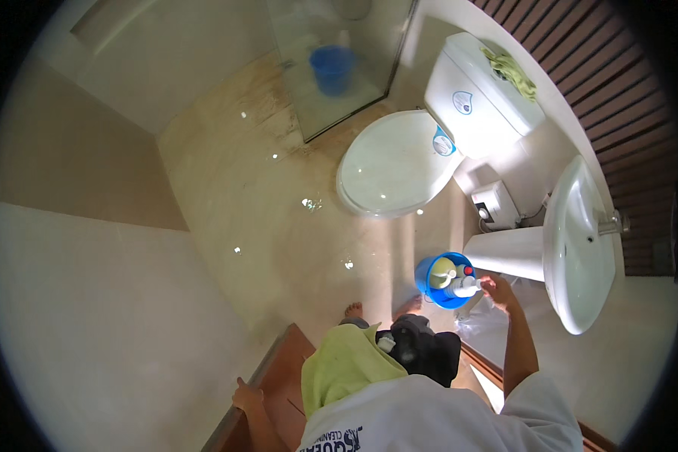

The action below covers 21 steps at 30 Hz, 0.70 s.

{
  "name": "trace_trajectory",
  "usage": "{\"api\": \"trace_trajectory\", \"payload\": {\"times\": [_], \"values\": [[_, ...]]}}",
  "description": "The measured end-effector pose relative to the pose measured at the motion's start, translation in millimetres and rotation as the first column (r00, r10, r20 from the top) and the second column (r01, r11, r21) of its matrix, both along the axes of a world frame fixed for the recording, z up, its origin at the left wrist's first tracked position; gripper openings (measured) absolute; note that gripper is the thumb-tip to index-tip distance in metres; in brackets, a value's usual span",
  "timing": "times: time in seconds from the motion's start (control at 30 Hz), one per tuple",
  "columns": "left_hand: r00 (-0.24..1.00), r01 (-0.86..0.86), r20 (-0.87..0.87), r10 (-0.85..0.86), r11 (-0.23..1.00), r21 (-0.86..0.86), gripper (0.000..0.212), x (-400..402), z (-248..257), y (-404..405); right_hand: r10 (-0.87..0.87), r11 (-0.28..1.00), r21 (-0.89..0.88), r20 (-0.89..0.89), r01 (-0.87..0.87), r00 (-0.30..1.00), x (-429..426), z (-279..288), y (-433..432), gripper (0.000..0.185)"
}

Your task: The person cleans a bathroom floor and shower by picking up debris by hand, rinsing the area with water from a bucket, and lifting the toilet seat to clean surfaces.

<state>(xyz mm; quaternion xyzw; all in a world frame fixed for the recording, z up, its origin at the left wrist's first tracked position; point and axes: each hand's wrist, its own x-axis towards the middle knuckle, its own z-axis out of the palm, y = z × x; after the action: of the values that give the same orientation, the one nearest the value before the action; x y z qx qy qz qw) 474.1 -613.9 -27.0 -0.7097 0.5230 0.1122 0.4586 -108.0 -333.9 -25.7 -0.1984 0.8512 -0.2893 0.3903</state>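
Observation:
My right hand (pixel 498 291) is at the right rim of a blue plastic bucket (pixel 424 277), its fingers at the top of a white bottle (pixel 461 287); whether they close on it is not clear. A pale yellow-green jug (pixel 442 270) and a red-capped bottle (pixel 468 270) share the bucket, which stands on the floor by the pedestal of the washbasin (pixel 562 248). My left hand (pixel 248 395) rests on the edge of the brown door (pixel 285 390), at the lower left. A lime-green cloth (pixel 344 361) hangs at my waist.
A toilet with a closed lid (pixel 398 164) stands ahead, a green cloth (pixel 511 73) on its tank. Behind the glass panel (pixel 344 107) is another blue bucket (pixel 332 70). A small white wall unit (pixel 495 206) is beside the basin. The tiled floor (pixel 282 226) looks wet.

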Motion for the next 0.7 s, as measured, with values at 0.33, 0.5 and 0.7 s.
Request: {"api": "trace_trajectory", "payload": {"times": [0.33, 0.5, 0.7], "values": [[0.999, -0.038, 0.026, 0.037, 0.999, 0.027, 0.069, -21, -9, -10, -0.39, 0.833, 0.478, 0.148, 0.28, 0.909, 42, -36, 101, 0.01], [0.998, 0.068, -0.005, -0.068, 0.994, -0.08, 0.052, -21, -24, -2, -0.404, 0.836, 0.47, 0.178, 0.284, 0.897, 21, -46, 35, 0.01], [0.979, -0.128, -0.172, 0.11, 0.987, -0.098, 0.047, -46, -9, -37, -0.161, 0.979, 0.148, 0.129, 0.141, 0.979, -100, -90, -128, 0.01]]}}
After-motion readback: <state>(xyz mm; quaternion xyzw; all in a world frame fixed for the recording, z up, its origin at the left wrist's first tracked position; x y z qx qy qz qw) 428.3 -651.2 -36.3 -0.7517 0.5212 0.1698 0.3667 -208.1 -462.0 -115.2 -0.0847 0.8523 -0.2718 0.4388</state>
